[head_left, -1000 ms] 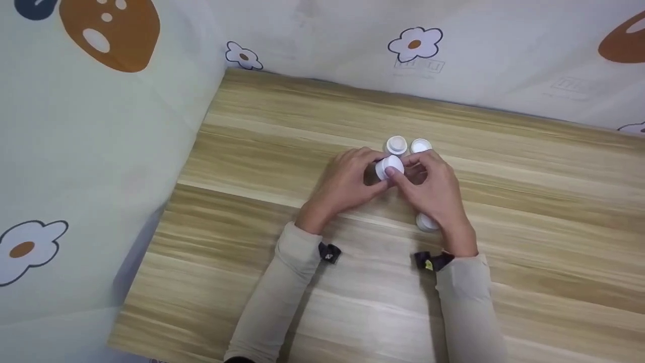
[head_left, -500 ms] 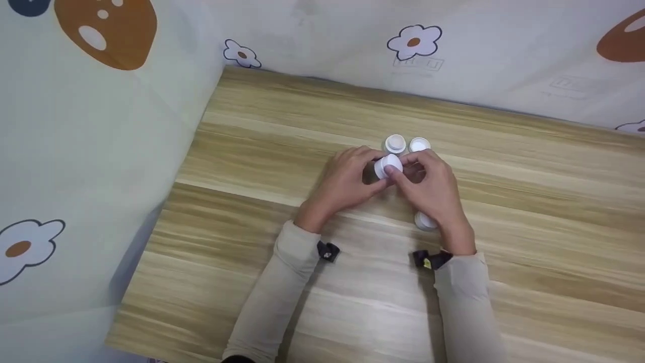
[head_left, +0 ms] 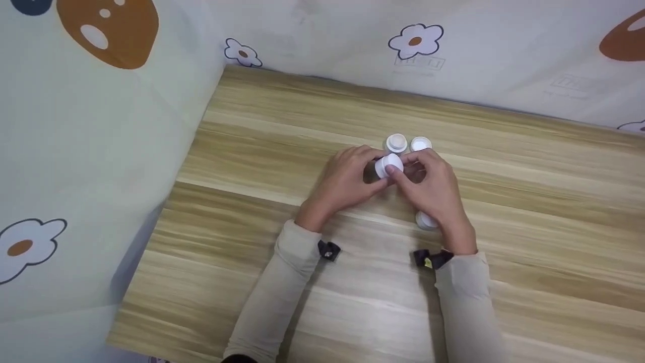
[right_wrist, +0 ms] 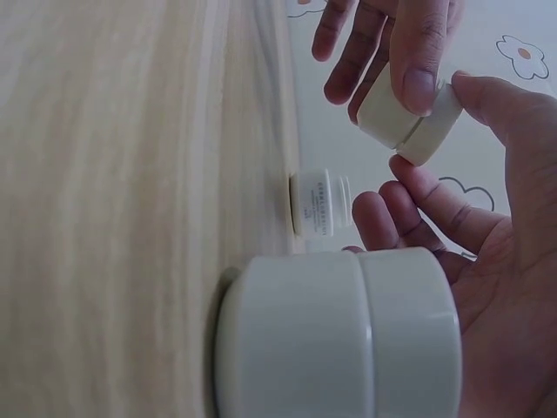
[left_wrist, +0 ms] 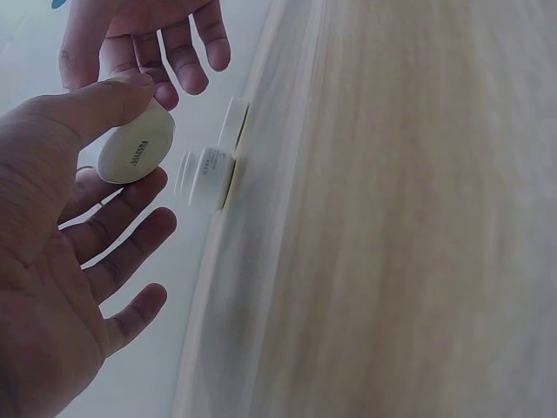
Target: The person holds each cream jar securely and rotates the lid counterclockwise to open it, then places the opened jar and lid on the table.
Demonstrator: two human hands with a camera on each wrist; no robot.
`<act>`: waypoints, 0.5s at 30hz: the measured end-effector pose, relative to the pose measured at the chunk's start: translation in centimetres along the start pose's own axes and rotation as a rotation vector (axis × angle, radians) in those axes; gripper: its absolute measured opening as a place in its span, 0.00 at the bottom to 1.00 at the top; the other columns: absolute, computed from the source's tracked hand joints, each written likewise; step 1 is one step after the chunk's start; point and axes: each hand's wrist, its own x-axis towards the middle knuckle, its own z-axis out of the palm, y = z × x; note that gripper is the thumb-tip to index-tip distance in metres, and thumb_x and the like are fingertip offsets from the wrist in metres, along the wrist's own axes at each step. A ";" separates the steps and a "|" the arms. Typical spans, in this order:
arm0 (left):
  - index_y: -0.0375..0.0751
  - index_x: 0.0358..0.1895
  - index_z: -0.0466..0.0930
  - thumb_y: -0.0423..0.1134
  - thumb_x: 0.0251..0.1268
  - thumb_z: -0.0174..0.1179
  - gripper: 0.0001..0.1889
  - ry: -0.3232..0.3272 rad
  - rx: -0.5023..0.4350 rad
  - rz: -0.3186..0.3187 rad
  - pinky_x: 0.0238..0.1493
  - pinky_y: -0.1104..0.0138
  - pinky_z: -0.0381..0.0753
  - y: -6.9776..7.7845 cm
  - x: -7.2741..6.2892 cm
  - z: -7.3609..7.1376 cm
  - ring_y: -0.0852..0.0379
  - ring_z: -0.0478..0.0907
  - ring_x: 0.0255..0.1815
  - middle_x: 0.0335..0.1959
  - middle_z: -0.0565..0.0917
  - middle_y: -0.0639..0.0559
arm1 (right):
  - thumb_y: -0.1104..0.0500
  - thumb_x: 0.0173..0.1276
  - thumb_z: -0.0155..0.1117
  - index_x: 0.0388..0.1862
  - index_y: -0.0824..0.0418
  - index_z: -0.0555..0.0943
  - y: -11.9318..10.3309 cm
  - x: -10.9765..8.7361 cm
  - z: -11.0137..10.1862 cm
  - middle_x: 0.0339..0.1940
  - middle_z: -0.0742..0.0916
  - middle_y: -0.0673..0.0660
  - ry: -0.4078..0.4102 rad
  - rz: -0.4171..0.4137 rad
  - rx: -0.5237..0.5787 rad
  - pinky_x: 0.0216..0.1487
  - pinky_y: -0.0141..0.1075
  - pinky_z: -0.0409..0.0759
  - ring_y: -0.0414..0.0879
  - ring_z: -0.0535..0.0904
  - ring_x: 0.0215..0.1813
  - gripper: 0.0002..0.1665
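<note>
Over the table, a small white cosmetic jar (head_left: 383,167) is held tilted between both hands. My left hand (head_left: 347,179) pinches its body, whose base with small print faces the left wrist view. My right hand (head_left: 431,184) pinches the jar's lid (right_wrist: 435,129) between thumb and index finger, and a thin seam shows between lid and body. Just behind stands an uncapped white jar (head_left: 396,143), its threaded neck visible from the side. A loose lid (head_left: 421,144) lies beside it. Below my right wrist stands another white jar (right_wrist: 335,340) with its lid on.
The wood-grain table (head_left: 252,156) meets a pale wall covering (head_left: 322,40) printed with flowers at the back and left. Black wrist cameras sit at both cuffs, such as the right camera mount (head_left: 433,259).
The hands and the held jar keep nearly the same place and pose; only a slight shift of the head view shows.
</note>
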 end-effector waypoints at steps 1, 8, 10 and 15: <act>0.50 0.66 0.83 0.57 0.68 0.69 0.27 0.002 0.000 0.000 0.69 0.56 0.77 0.0 0.0 0.0 0.53 0.82 0.62 0.58 0.87 0.54 | 0.49 0.67 0.78 0.44 0.63 0.87 0.0 0.0 0.0 0.45 0.88 0.59 0.002 -0.002 -0.002 0.47 0.29 0.74 0.47 0.82 0.45 0.19; 0.50 0.66 0.83 0.58 0.68 0.69 0.28 -0.005 -0.004 -0.010 0.68 0.56 0.77 0.0 0.0 0.0 0.54 0.82 0.61 0.59 0.88 0.55 | 0.49 0.68 0.77 0.44 0.63 0.87 0.0 0.0 0.1 0.45 0.88 0.59 0.001 -0.009 -0.005 0.47 0.30 0.75 0.47 0.82 0.45 0.18; 0.51 0.66 0.83 0.58 0.68 0.69 0.28 -0.004 0.001 -0.010 0.67 0.57 0.77 0.0 0.0 0.1 0.54 0.82 0.60 0.58 0.88 0.55 | 0.50 0.68 0.77 0.44 0.63 0.87 0.1 0.0 0.1 0.45 0.88 0.59 0.001 -0.013 -0.001 0.47 0.30 0.75 0.47 0.82 0.45 0.18; 0.49 0.66 0.83 0.56 0.68 0.70 0.27 0.001 -0.016 0.003 0.69 0.56 0.76 0.0 0.0 0.1 0.53 0.82 0.62 0.59 0.88 0.54 | 0.50 0.67 0.78 0.44 0.63 0.88 0.2 0.0 0.1 0.45 0.88 0.59 0.007 -0.023 0.016 0.47 0.29 0.74 0.48 0.83 0.45 0.17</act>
